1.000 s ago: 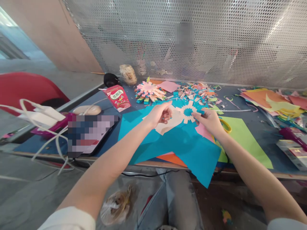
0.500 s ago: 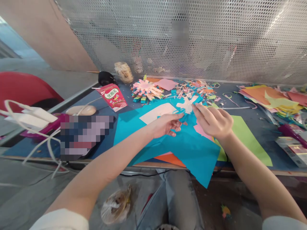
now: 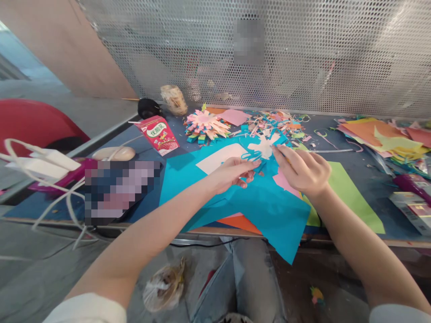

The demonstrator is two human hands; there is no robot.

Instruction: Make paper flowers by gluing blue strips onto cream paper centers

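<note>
My left hand [image 3: 234, 174] rests on the large blue paper sheet [image 3: 256, 206], fingers pinched on a small blue fringed paper cutout [image 3: 253, 156]. My right hand [image 3: 301, 169] is just to its right, fingers curled and pointing at a cream flower-shaped cutout [image 3: 263, 146]; whether it holds anything is unclear. A cream paper rectangle [image 3: 220, 158] lies on the blue sheet to the left of my left hand. A pink piece [image 3: 283, 181] shows under my right hand.
A layered paper flower [image 3: 205, 123] and a heap of paper scraps [image 3: 279, 123] lie at the back. A red drink carton [image 3: 158, 134] stands left, a green sheet [image 3: 350, 197] and coloured paper stack [image 3: 387, 137] right. A perforated metal screen [image 3: 303, 54] closes the back.
My left hand drew back from the cream cutout toward me and pinched a blue fringed piece. My right hand lifted slightly and moved left; the cream flower now lies farther back.
</note>
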